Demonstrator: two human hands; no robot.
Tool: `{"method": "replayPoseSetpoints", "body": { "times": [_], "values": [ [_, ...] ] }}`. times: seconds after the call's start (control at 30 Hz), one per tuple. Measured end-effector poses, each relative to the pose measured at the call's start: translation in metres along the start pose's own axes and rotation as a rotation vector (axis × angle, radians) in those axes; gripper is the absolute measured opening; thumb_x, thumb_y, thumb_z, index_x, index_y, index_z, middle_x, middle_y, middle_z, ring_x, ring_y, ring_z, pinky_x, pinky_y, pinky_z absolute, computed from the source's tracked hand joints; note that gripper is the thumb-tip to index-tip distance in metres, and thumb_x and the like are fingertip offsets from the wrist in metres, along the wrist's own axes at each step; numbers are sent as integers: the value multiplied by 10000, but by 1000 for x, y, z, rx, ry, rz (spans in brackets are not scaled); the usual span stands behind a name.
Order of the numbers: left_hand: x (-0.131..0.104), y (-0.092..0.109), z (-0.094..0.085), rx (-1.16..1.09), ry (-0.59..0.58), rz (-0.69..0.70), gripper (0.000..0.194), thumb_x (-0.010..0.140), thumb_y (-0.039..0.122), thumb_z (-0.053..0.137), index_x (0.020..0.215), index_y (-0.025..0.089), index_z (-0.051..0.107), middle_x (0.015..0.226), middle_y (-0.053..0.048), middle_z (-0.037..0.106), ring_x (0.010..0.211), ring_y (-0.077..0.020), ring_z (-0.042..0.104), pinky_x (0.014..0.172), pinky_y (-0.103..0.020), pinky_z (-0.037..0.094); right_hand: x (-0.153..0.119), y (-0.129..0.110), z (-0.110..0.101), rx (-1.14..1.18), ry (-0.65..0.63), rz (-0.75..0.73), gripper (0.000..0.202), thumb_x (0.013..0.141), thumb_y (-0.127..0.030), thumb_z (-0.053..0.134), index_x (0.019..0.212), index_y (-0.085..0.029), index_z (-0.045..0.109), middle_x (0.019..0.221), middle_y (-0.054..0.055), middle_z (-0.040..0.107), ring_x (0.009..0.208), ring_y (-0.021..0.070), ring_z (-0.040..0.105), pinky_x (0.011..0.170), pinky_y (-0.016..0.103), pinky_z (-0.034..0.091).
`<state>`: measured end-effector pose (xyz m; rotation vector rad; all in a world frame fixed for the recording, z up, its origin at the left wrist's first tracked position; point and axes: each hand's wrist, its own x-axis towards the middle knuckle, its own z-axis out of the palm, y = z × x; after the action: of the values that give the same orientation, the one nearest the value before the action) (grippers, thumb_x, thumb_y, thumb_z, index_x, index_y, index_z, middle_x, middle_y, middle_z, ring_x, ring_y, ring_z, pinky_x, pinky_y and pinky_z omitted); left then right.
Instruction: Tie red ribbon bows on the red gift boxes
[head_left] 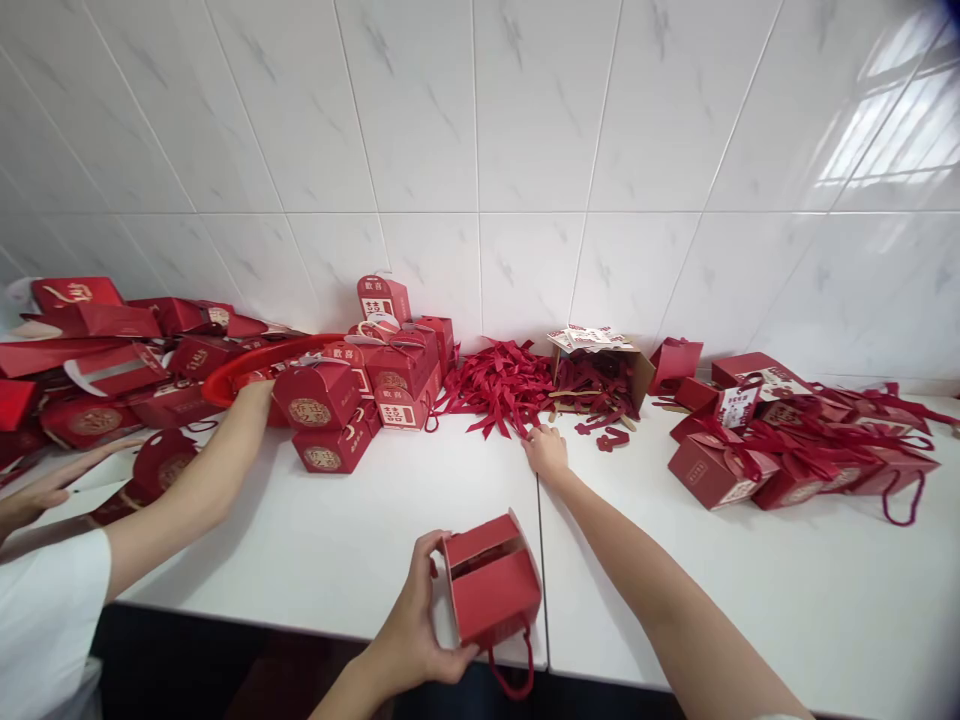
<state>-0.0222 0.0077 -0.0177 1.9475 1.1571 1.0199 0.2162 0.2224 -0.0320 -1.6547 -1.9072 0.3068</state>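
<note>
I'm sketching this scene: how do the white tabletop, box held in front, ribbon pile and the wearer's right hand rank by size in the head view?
1. White tabletop
2. Held box and ribbon pile: too alike to rank; the box is nearer
3. Right hand

ribbon pile [506,385] was dk red, box [499,598] in front red, stacked boxes [397,362] l. of it red w/ gold print, tiles [532,120] behind white w/ gray veins.

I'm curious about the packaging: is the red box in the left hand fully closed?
No, partly open: the red box in the left hand shows a dark gap across its upturned side.
</note>
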Motion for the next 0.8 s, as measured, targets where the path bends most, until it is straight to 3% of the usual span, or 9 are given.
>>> {"method": "replayPoseSetpoints", "body": {
  "times": [0.17,0.3,0.43,0.5,0.53,0.57,0.63,0.73,0.8],
  "values": [
    [-7,4,10,-86,-55,-14,1002,597,245,688,1399,267,88,1365,-153,353,1224,-348,410,1021,-522,314,-3,0,-9,175,-12,33,328,902,-329,552,1183,-161,540,1185,84,568,1001,208,591,838,415,514],
    [-7,-5,18,-224,-45,-76,975,685,288,685,1437,266,65,1455,-160,290,1332,-331,326,1088,-515,261,-13,-1,-41,376,65,17,304,917,-351,518,1150,-161,566,1173,82,581,1007,210,592,852,413,506],
    [-5,-8,18,-266,-45,-135,934,708,350,700,1448,261,136,1474,-170,299,1319,-338,370,1078,-518,305,-27,1,-126,561,208,-17,501,940,-461,245,1194,-174,567,1258,141,576,1080,269,592,829,448,500],
    [-3,-8,16,-261,-48,-135,944,689,382,720,1449,252,176,1471,-173,319,1319,-350,372,1078,-529,305,-45,4,-185,734,399,-99,642,887,-522,180,1346,-159,445,1331,175,514,1155,327,550,822,500,479],
    [-1,-7,15,-256,-53,-133,945,683,388,726,1450,250,191,1472,-168,327,1326,-349,364,1085,-528,297,-56,5,-214,753,465,-119,703,869,-544,149,1435,-156,303,1395,179,443,1223,344,490,841,527,458],
    [1,-6,14,-252,-64,-134,942,685,388,727,1454,251,199,1479,-158,328,1339,-342,349,1094,-523,287,-68,6,-242,754,528,-123,744,856,-559,122,1481,-159,164,1451,172,363,1285,366,414,860,562,427],
    [7,-4,13,-256,-102,-136,922,710,377,715,1465,261,199,1499,-131,313,1367,-319,312,1113,-504,266,-92,3,-286,664,632,-84,756,842,-581,144,1500,-219,58,1509,90,270,1369,382,258,886,593,394],
    [19,0,12,-295,-193,-118,863,757,361,682,1473,268,208,1515,-104,302,1390,-291,278,1130,-482,240,-118,-5,-310,537,684,41,741,836,-609,156,1492,-271,86,1455,105,336,1337,409,290,859,611,381],
    [27,2,12,-317,-249,-95,787,794,358,645,1465,266,245,1515,-96,306,1397,-278,264,1137,-474,225,-129,-10,-300,648,596,78,663,838,-593,276,1420,-279,313,1292,167,484,1159,398,482,767,574,414]
  ]
}}
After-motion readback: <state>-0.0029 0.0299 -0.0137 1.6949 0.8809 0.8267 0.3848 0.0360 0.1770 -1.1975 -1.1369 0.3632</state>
